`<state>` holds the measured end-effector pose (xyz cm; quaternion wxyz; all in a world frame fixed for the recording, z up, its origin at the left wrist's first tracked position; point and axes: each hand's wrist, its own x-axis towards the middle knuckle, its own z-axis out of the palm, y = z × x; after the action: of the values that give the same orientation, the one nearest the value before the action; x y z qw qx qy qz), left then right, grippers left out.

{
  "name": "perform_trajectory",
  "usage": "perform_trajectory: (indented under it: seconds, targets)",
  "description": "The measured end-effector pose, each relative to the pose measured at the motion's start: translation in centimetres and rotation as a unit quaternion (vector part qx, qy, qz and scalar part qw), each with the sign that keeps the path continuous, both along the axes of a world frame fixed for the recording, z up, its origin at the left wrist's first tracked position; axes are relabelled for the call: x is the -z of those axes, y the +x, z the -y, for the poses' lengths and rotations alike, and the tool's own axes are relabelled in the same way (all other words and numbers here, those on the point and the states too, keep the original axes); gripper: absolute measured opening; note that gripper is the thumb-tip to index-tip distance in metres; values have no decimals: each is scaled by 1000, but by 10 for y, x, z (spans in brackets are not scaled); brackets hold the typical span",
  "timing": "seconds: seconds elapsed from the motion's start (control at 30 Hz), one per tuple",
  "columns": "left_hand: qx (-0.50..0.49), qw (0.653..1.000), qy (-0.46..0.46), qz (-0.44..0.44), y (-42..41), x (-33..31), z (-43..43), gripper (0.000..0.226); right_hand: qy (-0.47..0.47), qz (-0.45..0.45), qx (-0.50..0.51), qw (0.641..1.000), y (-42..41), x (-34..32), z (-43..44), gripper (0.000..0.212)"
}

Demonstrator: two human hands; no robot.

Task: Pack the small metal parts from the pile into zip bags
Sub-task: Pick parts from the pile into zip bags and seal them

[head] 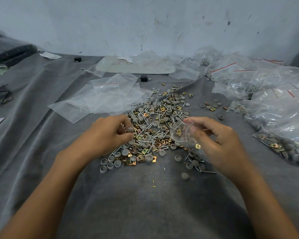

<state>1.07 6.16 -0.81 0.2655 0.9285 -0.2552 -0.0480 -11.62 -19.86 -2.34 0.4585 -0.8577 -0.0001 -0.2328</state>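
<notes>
A pile of small parts (155, 128) lies on the grey cloth (145, 204): screws, brass-coloured square clips and grey round caps. My left hand (109, 135) is at the pile's left edge, its curled fingers pinching a grey cap and other small parts. My right hand (219, 140) holds a small clear zip bag (181, 133) with a red strip, its mouth held open toward the pile. A few brass clips show inside the bag.
Empty zip bags (102, 99) lie flat behind the pile on the left. Filled bags (274, 107) are heaped along the right side. A pale flat board (136, 66) lies by the wall. Dark parts (0, 95) sit at the far left.
</notes>
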Motion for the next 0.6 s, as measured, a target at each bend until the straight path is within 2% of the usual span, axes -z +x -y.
perform_trajectory:
  seconds: [0.17,0.47,0.53,0.6]
  targets:
    - [1,999,-40,-21,-2,-1,5,23,3,0,0,1000,0,1,0,24]
    - [-6,1000,3,-26,1,-2,0,16,-8,1,-4,1000,0,0,-1,24]
    - [-9,1000,-18,1,-1,-1,2,14,-8,2,-4,1000,1,0,-1,24]
    - [2,996,-89,-10,-6,0,11,11,-8,5,-3,1000,1,0,-3,24]
